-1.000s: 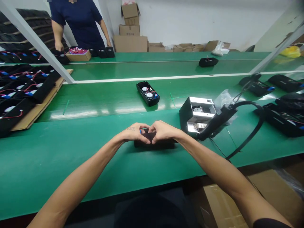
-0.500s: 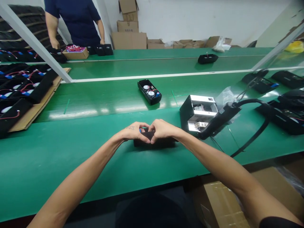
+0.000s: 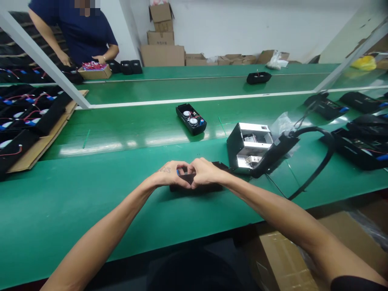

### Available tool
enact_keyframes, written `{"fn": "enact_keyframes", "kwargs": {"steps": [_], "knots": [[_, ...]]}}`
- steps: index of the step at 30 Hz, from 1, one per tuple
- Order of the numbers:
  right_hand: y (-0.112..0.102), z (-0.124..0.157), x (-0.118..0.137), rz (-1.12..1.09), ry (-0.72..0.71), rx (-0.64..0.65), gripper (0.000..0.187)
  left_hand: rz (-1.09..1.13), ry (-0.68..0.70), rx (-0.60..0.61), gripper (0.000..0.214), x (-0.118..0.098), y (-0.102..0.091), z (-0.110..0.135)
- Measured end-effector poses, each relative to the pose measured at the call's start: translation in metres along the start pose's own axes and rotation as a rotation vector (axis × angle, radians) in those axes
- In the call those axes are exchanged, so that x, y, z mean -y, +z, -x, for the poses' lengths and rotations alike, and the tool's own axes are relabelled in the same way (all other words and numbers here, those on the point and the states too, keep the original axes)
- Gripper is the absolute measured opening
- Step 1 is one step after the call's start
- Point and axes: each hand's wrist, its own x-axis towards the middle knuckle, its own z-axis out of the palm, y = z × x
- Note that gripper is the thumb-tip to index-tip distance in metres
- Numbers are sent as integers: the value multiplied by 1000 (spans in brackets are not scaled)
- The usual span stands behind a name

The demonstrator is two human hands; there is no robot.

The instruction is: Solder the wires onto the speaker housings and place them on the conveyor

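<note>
A long black speaker housing [image 3: 212, 187] lies on the near green bench in front of me. My left hand [image 3: 169, 174] and my right hand [image 3: 204, 173] meet above its middle, fingertips pinched together on a small dark part with a blue bit showing. Both hands have curled, closed fingers. Most of the housing is hidden under them.
A metal-fronted black box [image 3: 248, 146] with a black tool and cable [image 3: 273, 150] stands right of my hands. An open housing with two speakers [image 3: 191, 118] sits on the belt. Rows of housings [image 3: 27, 117] lie left and right. A person [image 3: 75, 32] works at the far bench.
My hands have stayed on the housing, fingertips drawn a little closer. The person at the far bench has moved left and bent towards the small box.
</note>
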Motion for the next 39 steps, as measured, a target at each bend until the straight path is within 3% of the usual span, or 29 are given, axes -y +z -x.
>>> {"fn": "enact_keyframes", "kwargs": {"steps": [2, 5, 7, 10, 13, 16, 18, 21, 22, 23, 24, 26, 29, 33, 35, 37, 39], "knots": [[13, 11, -3, 53, -67, -66, 27, -68, 44, -62, 68, 2, 11, 11], [47, 31, -13, 178, -220, -230, 18, -222, 206, -250, 77, 8, 37, 34], [75, 41, -23, 275, -283, -386, 30, -348, 330, -376, 84, 12, 59, 51], [113, 48, -33, 328, -406, -588, 32, -478, 435, -451, 87, 13, 86, 67], [128, 53, -33, 319, -483, -712, 29, -537, 470, -498, 80, 12, 99, 70], [118, 66, -32, 180, -535, -694, 31, -534, 495, -540, 71, 11, 102, 69], [101, 81, -40, -14, -538, -816, 33, -525, 514, -548, 64, 11, 102, 69], [69, 101, -68, -277, -291, -1450, 37, -540, 540, -559, 50, 11, 103, 70], [58, 105, -81, -312, -147, -1632, 43, -550, 553, -576, 45, 11, 103, 70], [47, 108, -93, -318, -7, -1735, 51, -559, 568, -595, 40, 11, 104, 70], [37, 109, -106, -299, 113, -1754, 57, -570, 579, -613, 37, 11, 105, 70], [22, 107, -127, -256, 270, -1613, 56, -587, 592, -634, 33, 11, 106, 70], [16, 100, -144, -388, 334, -1430, 45, -611, 593, -641, 31, 14, 108, 70], [31, 93, -146, -744, 113, -1452, 48, -634, 590, -696, 35, 22, 113, 68], [34, 94, -145, -897, -12, -1389, 43, -639, 583, -756, 38, 25, 116, 66], [27, 98, -142, -996, -64, -1381, 35, -631, 573, -811, 37, 26, 117, 62], [11, 104, -138, -1029, -114, -1499, 31, -615, 562, -834, 33, 26, 116, 58]]}}
